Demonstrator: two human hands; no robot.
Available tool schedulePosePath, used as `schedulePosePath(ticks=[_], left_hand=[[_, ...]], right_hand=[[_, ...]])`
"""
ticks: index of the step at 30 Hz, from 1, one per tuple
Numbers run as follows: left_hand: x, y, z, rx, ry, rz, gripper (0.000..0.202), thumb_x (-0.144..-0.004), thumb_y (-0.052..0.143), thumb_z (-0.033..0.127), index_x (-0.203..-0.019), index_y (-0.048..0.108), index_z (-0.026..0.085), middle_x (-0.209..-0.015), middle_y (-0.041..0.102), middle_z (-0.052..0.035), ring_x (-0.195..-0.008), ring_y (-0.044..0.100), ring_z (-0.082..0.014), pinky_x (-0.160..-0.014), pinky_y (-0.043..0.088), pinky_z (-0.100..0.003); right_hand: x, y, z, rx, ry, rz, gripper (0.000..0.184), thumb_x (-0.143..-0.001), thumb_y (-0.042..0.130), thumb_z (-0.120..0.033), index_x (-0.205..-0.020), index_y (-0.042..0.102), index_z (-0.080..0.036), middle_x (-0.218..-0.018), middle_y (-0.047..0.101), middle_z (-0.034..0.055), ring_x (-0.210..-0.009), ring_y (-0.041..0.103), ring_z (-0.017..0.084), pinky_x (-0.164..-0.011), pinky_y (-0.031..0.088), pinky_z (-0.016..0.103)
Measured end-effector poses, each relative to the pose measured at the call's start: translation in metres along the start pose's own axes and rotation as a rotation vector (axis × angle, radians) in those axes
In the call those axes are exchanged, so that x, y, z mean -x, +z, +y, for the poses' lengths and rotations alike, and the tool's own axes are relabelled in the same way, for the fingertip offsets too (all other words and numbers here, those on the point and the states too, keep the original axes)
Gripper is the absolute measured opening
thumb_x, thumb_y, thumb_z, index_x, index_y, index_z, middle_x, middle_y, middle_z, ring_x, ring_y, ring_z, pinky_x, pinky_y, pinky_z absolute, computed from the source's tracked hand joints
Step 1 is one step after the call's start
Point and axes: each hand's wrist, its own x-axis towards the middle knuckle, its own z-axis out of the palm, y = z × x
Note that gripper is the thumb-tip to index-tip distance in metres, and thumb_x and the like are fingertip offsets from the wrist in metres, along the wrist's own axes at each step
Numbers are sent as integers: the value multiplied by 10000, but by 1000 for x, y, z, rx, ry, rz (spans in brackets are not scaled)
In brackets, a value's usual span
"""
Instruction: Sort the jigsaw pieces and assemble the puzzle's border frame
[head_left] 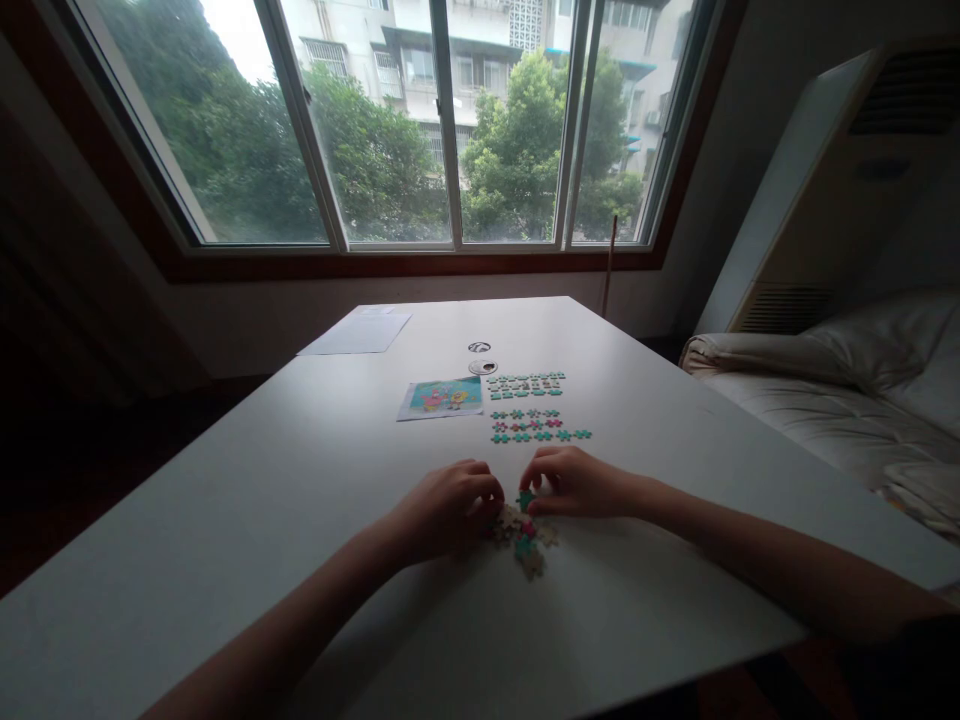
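My left hand [448, 508] rests curled on the white table [247, 520], its fingertips on a small heap of loose jigsaw pieces [528, 545]. My right hand [576, 482] is curled beside it and pinches a teal jigsaw piece [526, 497] over the heap. Farther off lie rows of sorted teal and pink pieces [536, 408]. A colourful reference picture [442, 397] lies flat to their left.
A sheet of paper [357, 332] lies at the far left of the table, and two small round objects [482, 366] sit near the far middle. A pale sofa [832, 390] stands to the right. A large window spans the wall behind.
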Motion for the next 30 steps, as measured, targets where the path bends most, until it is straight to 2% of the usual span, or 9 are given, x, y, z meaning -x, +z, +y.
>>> schedulePosePath(ticks=[7, 12, 18, 27, 30], left_hand=[[0, -1, 5, 39, -5, 7, 180, -792, 474, 138, -823, 643, 193, -779, 591, -23, -671, 532, -130, -617, 411, -205], [0, 1, 5, 77, -5, 15, 167, -802, 485, 162, -820, 649, 188, -772, 592, -23, -662, 532, -126, -622, 417, -205], [0, 1, 6, 165, 1, 75, 152, -808, 498, 194, -810, 648, 170, -781, 592, -34, -659, 527, -124, -626, 424, -210], [-5, 7, 11, 307, 15, 146, 156, -803, 511, 178, -701, 621, 136, -645, 568, -3, -572, 485, -92, -559, 383, -182], [-5, 7, 9, 338, -28, 186, 155, -797, 522, 188, -689, 619, 132, -618, 568, 6, -557, 473, -88, -547, 368, -182]], right_hand=[[0, 0, -3, -17, -20, 13, 176, -760, 602, -288, -889, 635, -173, -741, 620, 15, -580, 528, 84, -580, 424, 204], [-1, 0, -3, 8, -86, 87, 129, -739, 624, -250, -847, 646, -183, -813, 639, 38, -775, 561, 134, -737, 433, 260], [-1, -3, -13, -87, -34, 95, 82, -745, 618, -244, -768, 648, -171, -702, 642, 13, -658, 550, 105, -635, 436, 216], [-2, 0, -16, -123, 15, 151, 159, -754, 618, -306, -822, 660, -169, -691, 641, 18, -651, 569, 108, -619, 436, 214], [-3, -3, -16, -75, 12, 198, 160, -777, 595, -305, -864, 641, -179, -739, 650, 21, -692, 577, 116, -644, 436, 227]])
